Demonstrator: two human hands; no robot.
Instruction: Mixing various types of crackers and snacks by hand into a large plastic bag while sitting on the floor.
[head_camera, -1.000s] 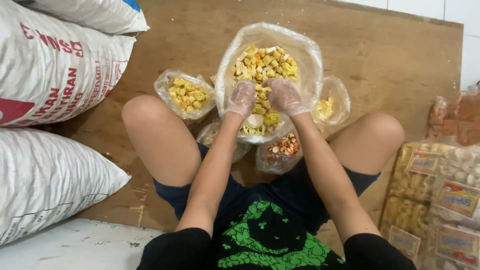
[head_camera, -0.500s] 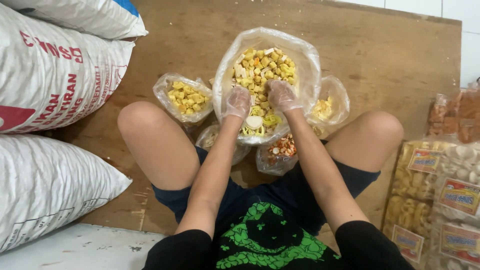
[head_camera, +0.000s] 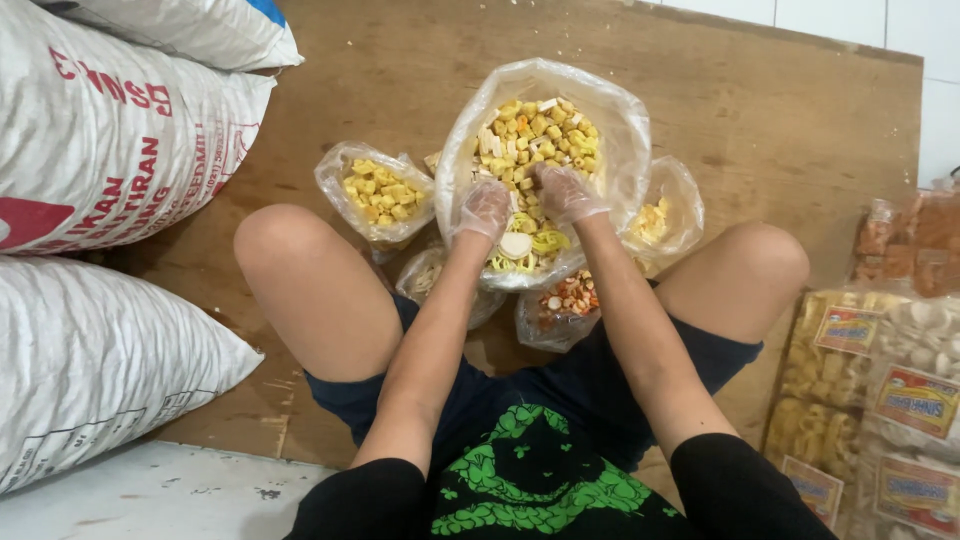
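Observation:
I sit on a wooden board with a large clear plastic bag (head_camera: 610, 120) of mixed yellow, orange and white crackers between my knees. Both hands wear thin clear gloves and are dipped into the crackers. My left hand (head_camera: 484, 208) rests in the near left part of the bag, fingers curled down into the pieces. My right hand (head_camera: 565, 192) lies beside it, fingers buried among the crackers. Whether either hand grips pieces is hidden.
Smaller clear bags ring the big one: yellow cubes (head_camera: 378, 190) at left, yellow chips (head_camera: 662, 218) at right, orange-white pieces (head_camera: 566, 298) near my lap. Big white sacks (head_camera: 110, 130) are stacked at left. Packed snack bags (head_camera: 880, 380) lie at right.
Both hands have shifted slightly within the big bag, stirring the crackers. The bags have stayed in place.

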